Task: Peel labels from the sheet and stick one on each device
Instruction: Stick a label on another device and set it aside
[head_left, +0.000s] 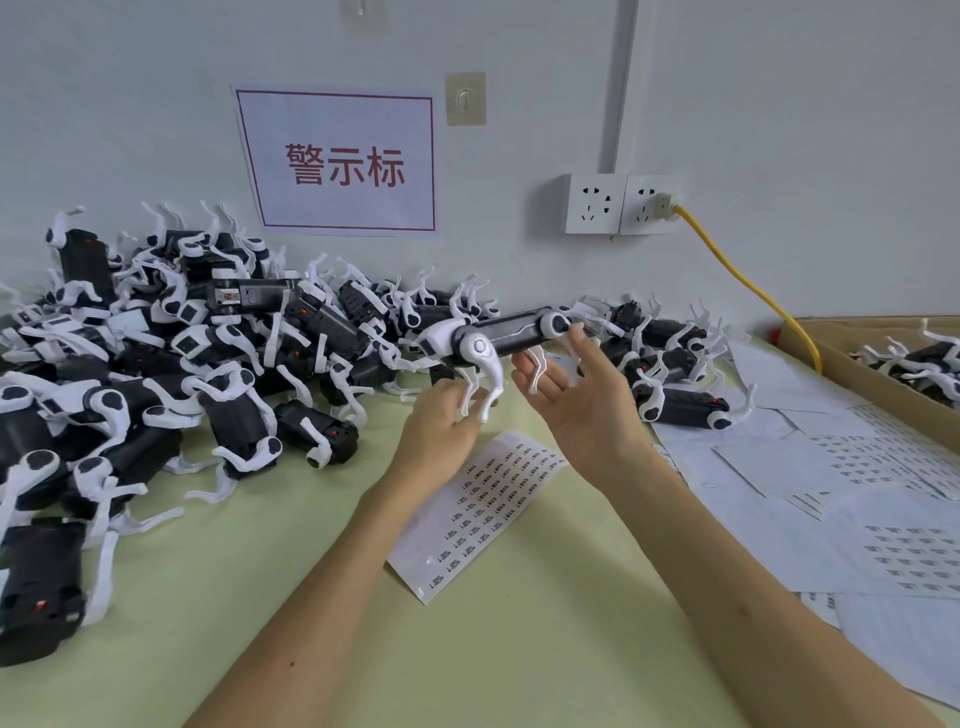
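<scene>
From the head view, the person is holding one device (514, 332), a small black-and-white robot dog, up in the air above the table (519, 649). The left hand (441, 421) is grasping it by its white front legs, fingers curled round them. The right hand (587, 395) is lying released, palm up and fingers spread, just beside the dog's rear end, with a hind leg hanging across the palm. The label sheet (483, 514) is lying flat on the table right beneath both hands, and neither hand is touching it.

A big heap of devices (156, 364) is sprawling over the left of the table, with a few more devices (675, 364) lying against the wall on the right. A cardboard box (857, 364) at the right edge is holding several more (finished ones, I would guess). Loose sheets (831, 493) are overlapping beside it.

I am judging the job far from done: the heap is large, many labels are showing on the sheet, and I cannot tell whether this dog is wearing one.
</scene>
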